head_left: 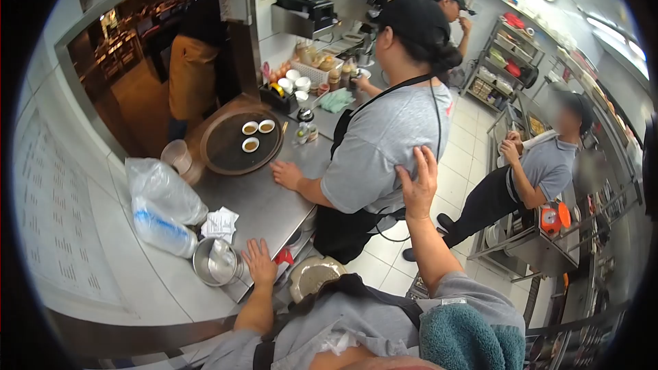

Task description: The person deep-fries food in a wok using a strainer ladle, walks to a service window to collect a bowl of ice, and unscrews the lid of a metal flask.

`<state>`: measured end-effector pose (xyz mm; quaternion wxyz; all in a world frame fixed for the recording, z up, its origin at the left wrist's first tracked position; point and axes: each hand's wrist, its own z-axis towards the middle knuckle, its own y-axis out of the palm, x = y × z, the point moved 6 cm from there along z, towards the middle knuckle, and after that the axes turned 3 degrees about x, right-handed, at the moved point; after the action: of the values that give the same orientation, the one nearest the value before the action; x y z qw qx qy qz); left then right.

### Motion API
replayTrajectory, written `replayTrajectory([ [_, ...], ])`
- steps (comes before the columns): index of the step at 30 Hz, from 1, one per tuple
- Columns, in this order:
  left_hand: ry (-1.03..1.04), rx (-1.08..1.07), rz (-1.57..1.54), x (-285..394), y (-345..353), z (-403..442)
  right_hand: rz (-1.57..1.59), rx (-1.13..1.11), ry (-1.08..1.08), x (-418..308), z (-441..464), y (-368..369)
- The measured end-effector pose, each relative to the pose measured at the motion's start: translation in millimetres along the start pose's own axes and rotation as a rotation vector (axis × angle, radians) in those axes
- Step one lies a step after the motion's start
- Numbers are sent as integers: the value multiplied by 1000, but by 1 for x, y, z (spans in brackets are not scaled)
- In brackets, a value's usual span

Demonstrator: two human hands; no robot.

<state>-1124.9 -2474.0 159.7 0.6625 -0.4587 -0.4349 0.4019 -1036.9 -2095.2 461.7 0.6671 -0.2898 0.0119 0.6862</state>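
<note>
My left hand (260,262) lies flat with fingers spread on the near edge of the steel counter (274,199). Beside it stands a metal pot (199,264) with a white plastic bag inside, and printed paper slips (221,224) lie just beyond. My right hand (419,183) is raised with its fingers stretched out, at the back of a co-worker (394,137) in a grey shirt and black apron; whether it touches the shirt I cannot tell. Neither hand holds anything. Farther along the counter, a round brown tray (226,157) carries three small white cups (250,144) of brown sauce.
A plastic bag (161,188) and a clear plastic container (176,155) sit at the counter's left. Another person (548,157) stands at the right beside a steel table with an orange scale (550,218). A shelf rack (506,62) is at the back. Someone stands beyond the pass window.
</note>
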Motion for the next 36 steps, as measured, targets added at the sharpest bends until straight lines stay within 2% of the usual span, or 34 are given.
replayTrajectory([
  [4,-4,-4,16,-1,0,0,125,-7,-52,-18,7,-16],
  [5,-18,-14,30,-1,1,0,110,12,-50,-14,10,-15],
  [7,1,-21,46,3,-3,1,-14,-110,-193,-11,13,-2],
  [12,-15,-27,89,-3,7,-1,83,-132,-160,-28,27,-2],
  [15,-7,-24,110,-6,13,-1,31,-171,-301,-36,34,3],
  [23,-28,-21,30,1,-6,1,26,-268,-405,-35,52,7],
  [25,-53,-62,-25,3,-11,-1,15,-346,-501,-34,53,15],
  [29,-56,-58,-3,3,-12,0,53,-322,-413,-50,55,7],
  [33,-39,-11,46,-4,1,1,47,-349,-443,-48,57,12],
  [36,-50,-19,67,-5,2,0,82,-279,-345,-44,54,-5],
])
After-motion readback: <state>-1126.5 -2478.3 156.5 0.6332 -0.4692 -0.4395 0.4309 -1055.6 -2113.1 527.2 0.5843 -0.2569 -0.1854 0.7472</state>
